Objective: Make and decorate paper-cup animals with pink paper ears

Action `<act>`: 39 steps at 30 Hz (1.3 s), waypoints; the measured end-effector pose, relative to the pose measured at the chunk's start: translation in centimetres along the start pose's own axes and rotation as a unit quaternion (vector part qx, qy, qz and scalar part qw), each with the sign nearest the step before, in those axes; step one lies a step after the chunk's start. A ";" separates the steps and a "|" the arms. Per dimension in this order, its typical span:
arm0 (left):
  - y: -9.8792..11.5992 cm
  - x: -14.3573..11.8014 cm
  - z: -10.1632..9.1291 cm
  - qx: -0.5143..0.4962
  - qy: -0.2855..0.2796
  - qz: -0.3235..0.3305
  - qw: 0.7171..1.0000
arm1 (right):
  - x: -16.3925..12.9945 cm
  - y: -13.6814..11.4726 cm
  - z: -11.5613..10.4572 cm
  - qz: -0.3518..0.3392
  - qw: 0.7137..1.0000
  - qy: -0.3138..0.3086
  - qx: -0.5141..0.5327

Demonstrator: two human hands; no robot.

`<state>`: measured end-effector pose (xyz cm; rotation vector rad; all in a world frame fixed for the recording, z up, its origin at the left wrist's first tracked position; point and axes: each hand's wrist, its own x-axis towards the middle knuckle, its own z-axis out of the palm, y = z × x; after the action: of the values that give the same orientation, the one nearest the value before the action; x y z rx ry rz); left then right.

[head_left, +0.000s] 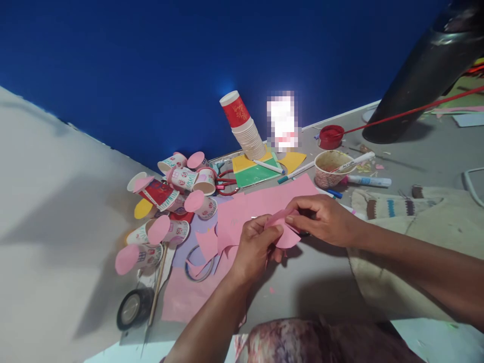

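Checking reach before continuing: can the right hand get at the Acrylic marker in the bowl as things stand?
Likely yes: the marker juts from the bowl, just beyond the right hand, with nothing tall between, though that hand is pinching pink paper.

With our left hand [255,244] and right hand [323,218] we pinch a pink paper piece [288,238] above the grey surface [270,303]. A larger pink sheet [259,202] lies just beyond it; decorated paper cups [184,178] cluster on our left, near a black tape roll [132,308]. Before the blue wall [151,75] stands a tall cup stack [247,133].
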<state>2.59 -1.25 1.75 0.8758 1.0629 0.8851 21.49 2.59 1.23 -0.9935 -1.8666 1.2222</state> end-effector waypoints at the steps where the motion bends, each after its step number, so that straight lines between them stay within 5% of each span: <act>1: 0.0 0.0 0.0 -0.003 0.002 -0.003 1.000 | 0.0 0.0 0.0 -0.005 1.000 0.001 -0.004; 13: 0.4 -0.1 -0.1 -0.041 -0.008 -0.040 0.998 | -0.1 0.0 0.1 -0.028 0.999 0.002 -0.015; 27: 0.4 0.0 0.5 -0.032 0.021 0.003 0.999 | 0.3 0.2 0.1 0.086 0.987 0.003 0.137; 33: 0.0 0.1 0.5 -0.022 0.083 0.021 0.996 | 0.4 0.2 -0.1 0.045 0.996 0.060 0.052; 39: 0.3 0.0 0.2 -0.001 0.060 -0.003 0.998 | 0.3 0.2 0.0 0.063 0.995 0.049 0.058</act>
<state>2.72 -1.21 2.05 0.8249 1.1666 0.9422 21.38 2.93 1.10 -1.1004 -1.6590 1.3143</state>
